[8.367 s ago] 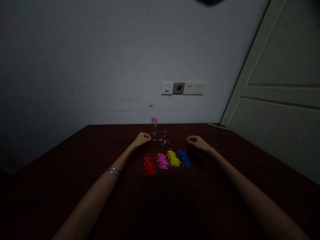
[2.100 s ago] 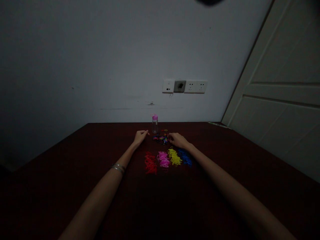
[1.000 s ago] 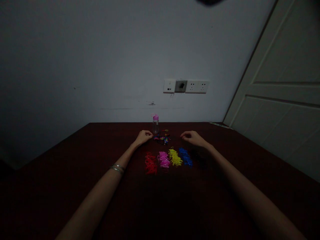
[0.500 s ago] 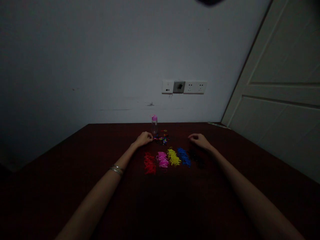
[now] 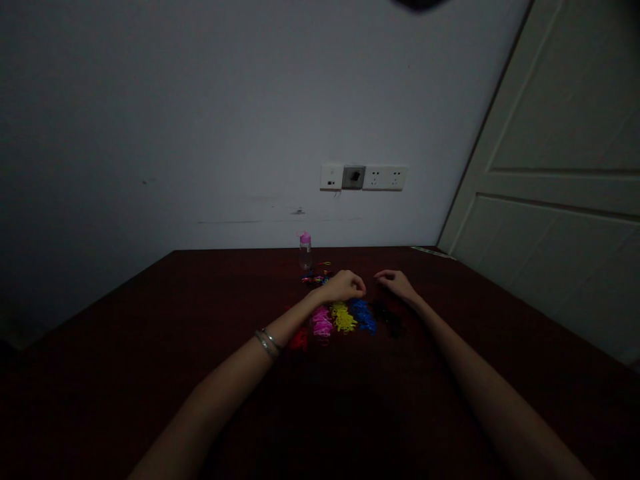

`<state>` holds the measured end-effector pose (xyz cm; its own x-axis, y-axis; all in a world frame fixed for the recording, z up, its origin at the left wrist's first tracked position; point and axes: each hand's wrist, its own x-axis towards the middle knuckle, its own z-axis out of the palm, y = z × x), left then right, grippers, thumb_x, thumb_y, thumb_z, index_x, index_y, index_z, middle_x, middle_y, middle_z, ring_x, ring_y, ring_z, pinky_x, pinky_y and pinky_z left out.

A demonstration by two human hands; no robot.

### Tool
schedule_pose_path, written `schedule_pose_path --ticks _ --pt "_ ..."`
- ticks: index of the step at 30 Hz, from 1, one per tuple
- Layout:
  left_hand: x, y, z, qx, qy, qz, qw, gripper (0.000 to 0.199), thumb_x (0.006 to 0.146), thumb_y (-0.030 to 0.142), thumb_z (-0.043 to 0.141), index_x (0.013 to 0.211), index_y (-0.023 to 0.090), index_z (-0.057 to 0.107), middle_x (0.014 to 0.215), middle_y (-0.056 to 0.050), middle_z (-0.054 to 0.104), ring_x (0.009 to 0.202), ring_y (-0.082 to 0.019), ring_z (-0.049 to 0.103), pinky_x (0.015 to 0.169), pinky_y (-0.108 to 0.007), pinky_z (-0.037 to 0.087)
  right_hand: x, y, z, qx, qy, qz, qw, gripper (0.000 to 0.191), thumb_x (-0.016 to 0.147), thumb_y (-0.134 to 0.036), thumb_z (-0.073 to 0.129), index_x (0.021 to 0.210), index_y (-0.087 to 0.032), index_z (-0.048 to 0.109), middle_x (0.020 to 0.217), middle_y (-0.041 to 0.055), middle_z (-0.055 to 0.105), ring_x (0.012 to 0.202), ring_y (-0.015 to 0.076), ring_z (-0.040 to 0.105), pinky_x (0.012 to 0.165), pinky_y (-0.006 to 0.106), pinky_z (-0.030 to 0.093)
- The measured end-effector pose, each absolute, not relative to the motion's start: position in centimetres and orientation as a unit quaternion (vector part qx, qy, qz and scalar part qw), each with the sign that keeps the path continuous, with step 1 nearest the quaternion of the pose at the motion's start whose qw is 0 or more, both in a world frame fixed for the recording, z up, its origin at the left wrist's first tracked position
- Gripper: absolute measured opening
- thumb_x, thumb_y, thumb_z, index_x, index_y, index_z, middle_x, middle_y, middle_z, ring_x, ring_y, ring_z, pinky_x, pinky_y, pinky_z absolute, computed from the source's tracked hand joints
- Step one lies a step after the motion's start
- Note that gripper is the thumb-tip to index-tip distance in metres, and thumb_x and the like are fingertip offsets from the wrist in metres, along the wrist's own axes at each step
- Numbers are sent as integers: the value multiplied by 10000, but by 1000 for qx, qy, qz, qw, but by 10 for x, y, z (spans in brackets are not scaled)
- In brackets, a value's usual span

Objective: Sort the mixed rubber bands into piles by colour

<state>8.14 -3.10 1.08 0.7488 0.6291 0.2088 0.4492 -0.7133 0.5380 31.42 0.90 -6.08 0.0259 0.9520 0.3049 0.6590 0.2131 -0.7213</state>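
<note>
My left hand point(image 5: 344, 286), with bracelets on its wrist, is just above the far ends of the yellow rubber bands point(image 5: 344, 318) and blue rubber bands point(image 5: 363, 316). Its fingers are curled together; anything in them is too small to make out. To the right, my right hand point(image 5: 396, 283) rests just beyond the pile of black rubber bands point(image 5: 393, 321). Those fingers are pressed together too, and their contents cannot be made out. Pink rubber bands point(image 5: 322, 323) lie under my left forearm, which partly covers the red rubber bands point(image 5: 299, 340).
A clear bottle with a pink cap point(image 5: 305, 250) stands at the back of the dark table point(image 5: 225, 293). Before it lies a small multicoloured heap point(image 5: 314, 278), partly hidden by my left hand. Wall sockets point(image 5: 384, 178) and a pale door point(image 5: 560, 180) are beyond.
My left hand has moved right, from beside the multicoloured heap to above the yellow and blue bands. My right hand has stayed nearly in place. The view has shifted slightly.
</note>
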Motion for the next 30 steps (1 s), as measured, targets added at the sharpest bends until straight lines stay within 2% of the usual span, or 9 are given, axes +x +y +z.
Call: schedule_pose_path --ticks 9,16,25,30 --pt "130 -50 8 943 267 127 156 199 700 253 541 832 190 675 764 -26 625 625 -102 526 569 -186 372 308 3 -55 -576 -675 203 414 240 634 -231 491 771 -124 656 789 76 668 734 179 599 689 263 450" --pt "128 -47 0 943 270 119 152 219 707 247 516 854 209 674 780 -18 636 638 -106 529 578 -190 368 307 3 -55 -577 -676 205 409 252 634 -230 479 767 -128 667 765 65 673 712 171 605 681 255 450" --pt "80 -24 1 907 297 224 198 271 708 294 523 861 134 679 687 -30 625 574 -95 483 552 -193 341 307 3 -56 -604 -683 156 380 262 657 -243 474 797 -148 674 786 53 672 746 178 596 697 262 436" --pt "8 8 -8 832 420 312 186 355 739 378 473 789 94 680 626 -32 604 544 -101 456 519 -202 312 305 1 -55 -607 -684 144 378 244 660 -250 480 774 -147 669 780 58 671 749 183 598 691 261 438"
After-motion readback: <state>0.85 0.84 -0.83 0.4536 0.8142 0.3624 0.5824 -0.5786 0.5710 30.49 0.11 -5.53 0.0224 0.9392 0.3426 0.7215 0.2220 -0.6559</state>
